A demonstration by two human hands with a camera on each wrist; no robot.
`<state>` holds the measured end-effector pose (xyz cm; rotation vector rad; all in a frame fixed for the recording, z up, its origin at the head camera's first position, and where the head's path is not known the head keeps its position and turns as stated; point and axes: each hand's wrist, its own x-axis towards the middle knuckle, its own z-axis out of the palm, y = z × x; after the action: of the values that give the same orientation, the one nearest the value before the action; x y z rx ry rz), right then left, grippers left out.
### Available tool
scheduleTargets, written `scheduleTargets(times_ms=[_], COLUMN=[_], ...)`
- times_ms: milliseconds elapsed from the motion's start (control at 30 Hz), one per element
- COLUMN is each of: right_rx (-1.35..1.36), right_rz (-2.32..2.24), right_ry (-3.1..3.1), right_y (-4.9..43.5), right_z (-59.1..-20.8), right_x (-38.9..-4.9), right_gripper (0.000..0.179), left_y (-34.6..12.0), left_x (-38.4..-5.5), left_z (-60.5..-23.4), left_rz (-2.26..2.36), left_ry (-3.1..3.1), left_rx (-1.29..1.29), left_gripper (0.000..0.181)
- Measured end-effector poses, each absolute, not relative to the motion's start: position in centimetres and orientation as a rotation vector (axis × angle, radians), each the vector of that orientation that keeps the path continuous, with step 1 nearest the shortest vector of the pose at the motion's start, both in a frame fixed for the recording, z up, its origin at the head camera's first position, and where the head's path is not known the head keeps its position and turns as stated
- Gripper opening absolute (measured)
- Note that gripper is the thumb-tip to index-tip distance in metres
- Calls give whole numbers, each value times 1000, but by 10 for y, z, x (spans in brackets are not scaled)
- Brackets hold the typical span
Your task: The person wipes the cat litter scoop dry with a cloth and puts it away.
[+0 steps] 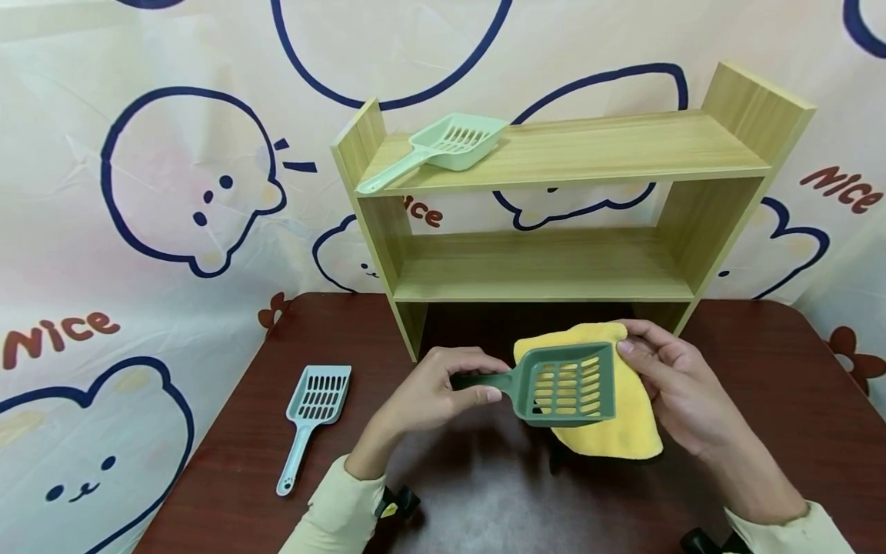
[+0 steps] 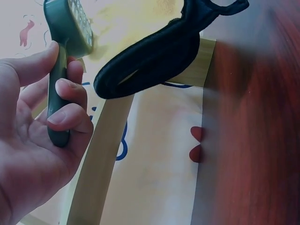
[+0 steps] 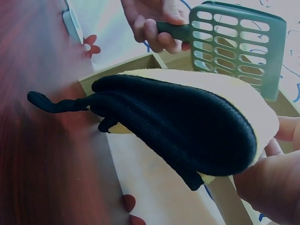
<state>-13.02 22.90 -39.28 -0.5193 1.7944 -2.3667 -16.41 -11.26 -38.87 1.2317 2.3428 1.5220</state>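
My left hand [image 1: 443, 388] grips a dark green slotted litter scoop [image 1: 607, 385] by its handle, thumb on one side and fingers curled round the other. The scoop is held level, its basket pointing right. Pinched by its upper right edge in my right hand [image 1: 685, 392] is a yellow fuzzy cloth [image 1: 616, 442], which overlaps the scoop's basket from behind in the head view. Yellow shows through the slots. In the right wrist view, the cloth's underside carries a black fabric part [image 3: 187, 124] with a dangling strap [image 3: 56, 105].
A light blue litter scoop [image 1: 298, 454] lies on the dark red-brown table [image 1: 228, 469] at the left. On the top board of a wooden shelf [image 1: 609, 158] at the back sits a mint green scoop [image 1: 457, 160]. A patterned curtain [image 1: 55, 192] hangs behind.
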Motion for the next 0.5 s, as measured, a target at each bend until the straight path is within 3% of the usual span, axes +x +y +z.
scheduleTargets(times_ms=[500], right_rx=[-568], right_rz=[-2304], right_ry=[1831], right_y=[220], right_z=[-397], right_x=[-128], right_gripper=[32], left_y=[-109], left_x=[-163], left_z=[-390], left_rz=[1521], left_ry=[2310], left_rx=[1244], left_gripper=[25])
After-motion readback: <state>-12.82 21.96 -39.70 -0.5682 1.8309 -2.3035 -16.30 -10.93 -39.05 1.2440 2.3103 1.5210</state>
